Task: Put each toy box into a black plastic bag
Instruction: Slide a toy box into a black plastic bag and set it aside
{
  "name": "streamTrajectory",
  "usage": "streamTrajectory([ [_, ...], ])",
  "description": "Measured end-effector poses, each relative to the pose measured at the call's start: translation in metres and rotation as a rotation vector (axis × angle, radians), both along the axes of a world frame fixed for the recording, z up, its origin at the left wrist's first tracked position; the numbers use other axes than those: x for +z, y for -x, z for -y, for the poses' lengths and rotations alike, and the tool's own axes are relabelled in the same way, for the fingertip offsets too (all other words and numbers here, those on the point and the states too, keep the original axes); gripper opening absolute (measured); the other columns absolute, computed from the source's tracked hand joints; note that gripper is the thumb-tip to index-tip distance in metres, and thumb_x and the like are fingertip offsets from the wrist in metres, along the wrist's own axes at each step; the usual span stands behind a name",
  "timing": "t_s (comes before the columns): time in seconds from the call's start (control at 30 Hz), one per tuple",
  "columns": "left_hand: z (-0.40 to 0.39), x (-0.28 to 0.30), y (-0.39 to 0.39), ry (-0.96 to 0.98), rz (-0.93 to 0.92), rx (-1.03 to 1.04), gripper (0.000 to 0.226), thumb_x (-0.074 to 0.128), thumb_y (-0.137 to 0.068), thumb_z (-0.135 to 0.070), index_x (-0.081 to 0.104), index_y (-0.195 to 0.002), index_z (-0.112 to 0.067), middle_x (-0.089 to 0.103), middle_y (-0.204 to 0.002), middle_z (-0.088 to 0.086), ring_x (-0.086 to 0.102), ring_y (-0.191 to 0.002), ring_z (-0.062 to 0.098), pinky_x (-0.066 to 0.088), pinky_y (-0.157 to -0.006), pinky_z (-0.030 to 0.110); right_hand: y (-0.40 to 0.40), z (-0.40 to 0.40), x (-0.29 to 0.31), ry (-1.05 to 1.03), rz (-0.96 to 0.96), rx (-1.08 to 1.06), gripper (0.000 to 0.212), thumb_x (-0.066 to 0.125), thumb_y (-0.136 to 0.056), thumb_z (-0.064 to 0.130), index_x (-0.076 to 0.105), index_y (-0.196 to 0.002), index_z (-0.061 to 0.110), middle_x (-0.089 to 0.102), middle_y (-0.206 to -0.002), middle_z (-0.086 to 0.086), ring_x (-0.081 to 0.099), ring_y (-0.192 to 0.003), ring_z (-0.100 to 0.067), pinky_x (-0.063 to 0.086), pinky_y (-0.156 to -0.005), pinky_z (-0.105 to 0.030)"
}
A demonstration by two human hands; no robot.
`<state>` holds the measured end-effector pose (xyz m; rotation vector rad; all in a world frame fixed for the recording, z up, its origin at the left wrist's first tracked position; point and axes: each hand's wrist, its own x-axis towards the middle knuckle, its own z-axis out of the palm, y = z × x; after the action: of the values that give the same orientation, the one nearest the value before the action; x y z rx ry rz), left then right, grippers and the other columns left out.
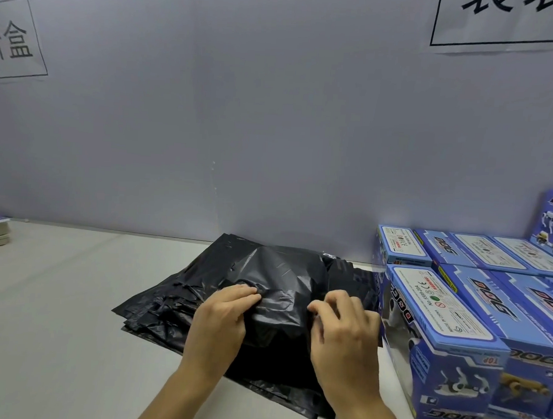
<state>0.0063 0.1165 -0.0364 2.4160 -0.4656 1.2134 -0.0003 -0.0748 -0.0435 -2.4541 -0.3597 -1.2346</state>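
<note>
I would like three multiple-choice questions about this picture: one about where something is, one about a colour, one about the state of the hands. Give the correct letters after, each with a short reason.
1. Where do the toy boxes stand, seen from the pile of bags?
A. To the person's right
B. To the person's left
C. On top of the pile

2. What colour are the bags in the pile?
A. White
B. Black
C. Blue

3. What are the two hands doing?
A. Both rest flat on the table
B. Both lift a toy box
C. Both pinch the top bag

Answers:
1. A, the blue boxes are grouped at the right edge, beside the pile.
2. B, the whole pile is dark, shiny black plastic.
3. C, the left hand and the right hand each hold a fold of the top bag between curled fingers.
</note>
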Motion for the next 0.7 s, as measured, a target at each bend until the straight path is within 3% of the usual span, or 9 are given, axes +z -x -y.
streamTrajectory([
  [0.1, -0.002, -0.001, 0.003, 0.177, -0.095, -0.014, 0.033, 0.063, -0.078, 0.009, 0.077, -0.104, -0.005, 0.075, -0.109, 0.002, 0.070, -0.103, 0.012, 0.044, -0.099, 0.012, 0.003, -0.002, -0.003, -0.044, -0.061, 0.102, 0.039, 0.083, -0.067, -0.006, 0.077, -0.103, 0.007, 0.074, -0.097, -0.002, 0.071, -0.078, -0.020, 0.061, -0.072, -0.032],
  [0.2, 0.001, 0.001, 0.005, 0.299, -0.209, -0.055, 0.036, 0.055, -0.089, -0.023, 0.072, -0.119, -0.012, 0.065, -0.122, -0.011, 0.058, -0.118, -0.001, 0.039, -0.105, 0.010, 0.006, -0.003, -0.005, -0.130, -0.231, 0.181, 0.040, 0.062, -0.091, 0.009, 0.064, -0.131, 0.007, 0.068, -0.128, -0.003, 0.066, -0.114, -0.015, 0.040, -0.099, -0.015],
  [0.3, 0.002, -0.004, 0.001, 0.255, -0.311, -0.051, 0.046, 0.056, -0.098, -0.040, 0.056, -0.139, -0.021, 0.048, -0.139, -0.019, 0.039, -0.133, -0.006, 0.021, -0.107, 0.002, 0.010, -0.007, -0.008, -0.176, -0.375, 0.253, 0.059, 0.037, -0.101, 0.042, 0.037, -0.153, 0.015, 0.045, -0.154, 0.004, 0.042, -0.140, -0.006, 0.020, -0.107, -0.007],
  [0.37, 0.002, -0.009, -0.003, 0.251, -0.373, -0.053, 0.053, 0.051, -0.098, -0.045, 0.045, -0.147, -0.025, 0.038, -0.147, -0.022, 0.028, -0.138, -0.008, 0.013, -0.106, -0.001, 0.011, -0.012, -0.009, -0.218, -0.467, 0.288, 0.073, 0.029, -0.099, 0.057, 0.017, -0.159, 0.017, 0.031, -0.161, 0.005, 0.030, -0.146, -0.005, 0.017, -0.108, -0.010],
  [0.47, 0.007, -0.012, -0.006, 0.370, -0.414, -0.072, 0.051, 0.047, -0.101, -0.042, 0.043, -0.148, -0.024, 0.033, -0.150, -0.023, 0.025, -0.138, -0.011, 0.013, -0.102, -0.004, 0.012, -0.021, -0.013, -0.313, -0.646, 0.312, 0.081, 0.025, -0.098, 0.065, -0.003, -0.159, 0.020, 0.013, -0.167, 0.007, 0.015, -0.150, -0.005, 0.016, -0.114, -0.018],
  [0.57, 0.011, -0.011, -0.007, 0.569, -0.441, -0.067, 0.050, 0.047, -0.102, -0.037, 0.040, -0.149, -0.021, 0.038, -0.146, -0.018, 0.031, -0.135, -0.006, 0.019, -0.099, -0.004, 0.010, -0.028, -0.013, -0.457, -0.755, 0.316, 0.079, 0.022, -0.099, 0.063, -0.005, -0.159, 0.020, 0.006, -0.168, 0.006, 0.008, -0.152, -0.007, 0.013, -0.119, -0.025],
  [0.63, 0.012, -0.009, -0.008, 0.715, -0.502, -0.071, 0.053, 0.048, -0.102, -0.035, 0.035, -0.152, -0.020, 0.043, -0.143, -0.012, 0.037, -0.134, 0.002, 0.025, -0.103, 0.008, 0.007, -0.034, -0.012, -0.554, -0.788, 0.304, 0.077, 0.022, -0.100, 0.061, -0.001, -0.160, 0.019, 0.004, -0.168, 0.004, 0.006, -0.153, -0.010, 0.009, -0.120, -0.027],
  [0.7, 0.010, -0.007, -0.008, 0.798, -0.550, -0.064, 0.047, 0.048, -0.103, -0.033, 0.042, -0.147, -0.019, 0.050, -0.140, -0.010, 0.046, -0.129, 0.007, 0.031, -0.101, 0.016, 0.005, -0.038, -0.011, -0.631, -0.794, 0.293, 0.074, 0.024, -0.101, 0.059, 0.006, -0.160, 0.017, 0.011, -0.167, 0.003, 0.010, -0.153, -0.012, 0.010, -0.121, -0.030],
])
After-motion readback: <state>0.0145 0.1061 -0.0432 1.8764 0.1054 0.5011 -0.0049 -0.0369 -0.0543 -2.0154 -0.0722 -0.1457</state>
